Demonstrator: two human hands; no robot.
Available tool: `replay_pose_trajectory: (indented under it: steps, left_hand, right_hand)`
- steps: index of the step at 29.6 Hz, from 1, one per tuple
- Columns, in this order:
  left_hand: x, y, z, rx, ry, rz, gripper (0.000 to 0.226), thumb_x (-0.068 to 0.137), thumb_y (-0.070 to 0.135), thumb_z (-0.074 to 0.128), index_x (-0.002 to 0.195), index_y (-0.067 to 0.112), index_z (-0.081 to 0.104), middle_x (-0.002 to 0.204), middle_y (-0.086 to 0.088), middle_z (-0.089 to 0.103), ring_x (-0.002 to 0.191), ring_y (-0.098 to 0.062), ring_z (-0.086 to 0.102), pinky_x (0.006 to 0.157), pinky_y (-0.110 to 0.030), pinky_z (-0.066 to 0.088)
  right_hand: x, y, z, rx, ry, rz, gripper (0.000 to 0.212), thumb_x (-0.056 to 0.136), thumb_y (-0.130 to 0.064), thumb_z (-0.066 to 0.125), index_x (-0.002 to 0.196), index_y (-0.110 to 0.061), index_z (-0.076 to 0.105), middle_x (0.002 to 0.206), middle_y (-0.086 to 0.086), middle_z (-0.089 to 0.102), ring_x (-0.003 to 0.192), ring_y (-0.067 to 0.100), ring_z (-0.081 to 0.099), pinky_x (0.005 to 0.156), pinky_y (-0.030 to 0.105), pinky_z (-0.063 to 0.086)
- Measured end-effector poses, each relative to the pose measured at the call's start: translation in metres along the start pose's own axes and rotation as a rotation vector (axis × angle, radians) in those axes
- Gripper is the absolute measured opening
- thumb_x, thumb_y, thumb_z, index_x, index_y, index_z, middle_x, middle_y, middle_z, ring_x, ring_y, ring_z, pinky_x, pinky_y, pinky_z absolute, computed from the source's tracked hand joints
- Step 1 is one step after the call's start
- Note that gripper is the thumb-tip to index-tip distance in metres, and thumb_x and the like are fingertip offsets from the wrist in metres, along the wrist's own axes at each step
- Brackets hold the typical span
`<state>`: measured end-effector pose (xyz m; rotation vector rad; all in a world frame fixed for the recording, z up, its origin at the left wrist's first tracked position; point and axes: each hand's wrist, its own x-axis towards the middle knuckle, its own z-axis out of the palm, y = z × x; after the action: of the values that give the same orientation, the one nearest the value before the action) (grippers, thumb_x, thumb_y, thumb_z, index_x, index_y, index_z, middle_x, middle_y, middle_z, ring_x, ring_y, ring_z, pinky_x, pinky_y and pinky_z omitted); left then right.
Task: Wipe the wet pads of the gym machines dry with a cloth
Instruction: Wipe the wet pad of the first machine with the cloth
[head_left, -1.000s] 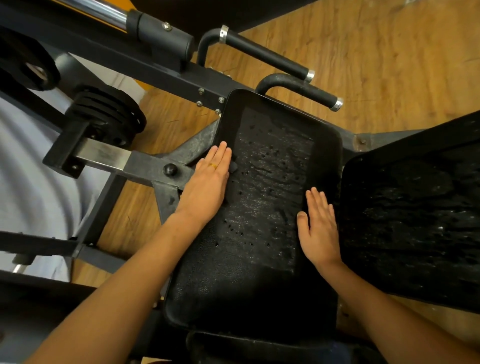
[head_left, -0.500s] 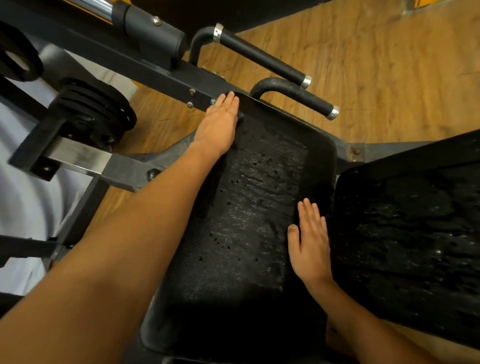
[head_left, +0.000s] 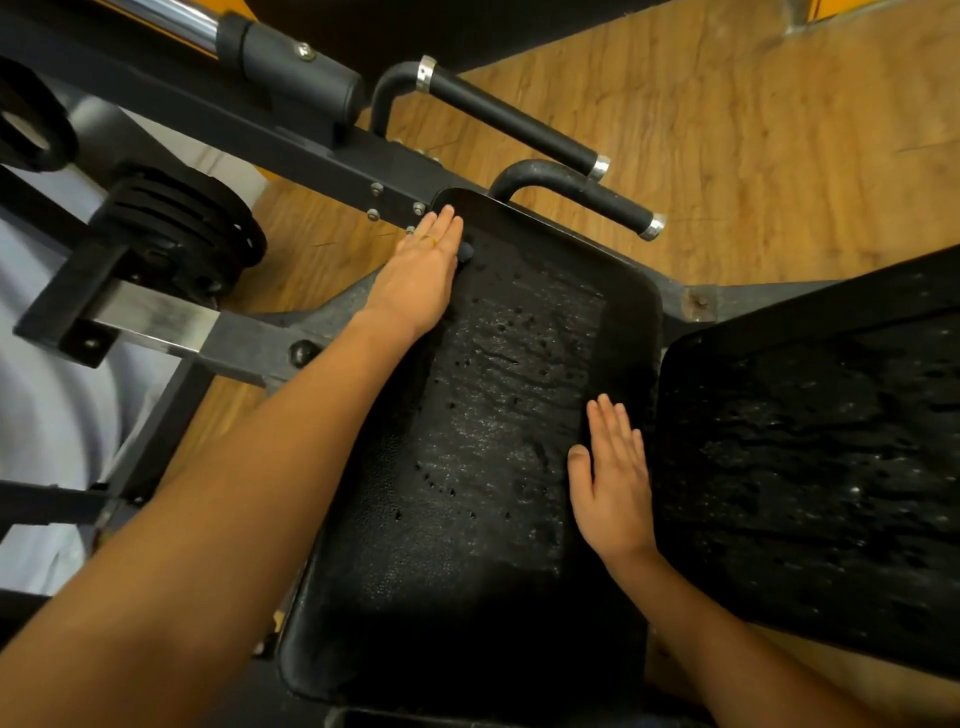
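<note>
A black seat pad (head_left: 498, 415) fills the middle of the view, its surface glistening with water drops and streaks. My left hand (head_left: 421, 275) lies flat with straight fingers on the pad's far left corner. A small dark lump (head_left: 464, 253) shows beside its thumb; I cannot tell whether it is a cloth. My right hand (head_left: 613, 483) presses flat on the pad's right edge, fingers straight and together. A second black pad (head_left: 810, 467), also wet, stands to the right.
Two black grip handles (head_left: 509, 119) (head_left: 587, 195) jut out beyond the pad's far end. The machine's dark frame beam (head_left: 291, 150) and stacked weight plates (head_left: 182, 223) lie to the left. Wooden floor (head_left: 753, 130) surrounds the machine.
My left hand has slid along the pad's left edge from its middle up to the far corner. My right hand has stayed on the right edge.
</note>
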<state>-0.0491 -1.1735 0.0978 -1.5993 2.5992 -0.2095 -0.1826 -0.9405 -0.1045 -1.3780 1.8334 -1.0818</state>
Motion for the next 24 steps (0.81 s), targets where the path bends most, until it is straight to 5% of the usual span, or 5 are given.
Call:
replay_pose_trajectory:
  steps: [13, 24]
  left_hand:
    - [0.057, 0.006, -0.004, 0.020, -0.022, -0.055, 0.053, 0.109, 0.011, 0.035, 0.159, 0.007, 0.020, 0.169, -0.009, 0.013, 0.156, -0.027, 0.011, 0.125, -0.046, 0.017]
    - [-0.089, -0.002, -0.012, -0.038, -0.090, 0.033, 0.058, 0.105, 0.003, 0.041, 0.159, 0.007, 0.022, 0.169, -0.010, 0.012, 0.155, -0.027, 0.013, 0.124, -0.047, 0.020]
  right_hand:
    - [0.001, 0.002, 0.002, -0.032, -0.009, -0.008, 0.060, 0.104, -0.036, 0.024, 0.161, -0.018, 0.020, 0.169, -0.007, 0.010, 0.155, 0.003, -0.004, 0.128, 0.036, 0.001]
    - [0.001, 0.000, -0.001, -0.031, -0.012, -0.010, 0.056, 0.108, -0.028, 0.033, 0.161, -0.016, 0.020, 0.169, -0.003, 0.013, 0.156, 0.009, 0.001, 0.128, 0.037, 0.001]
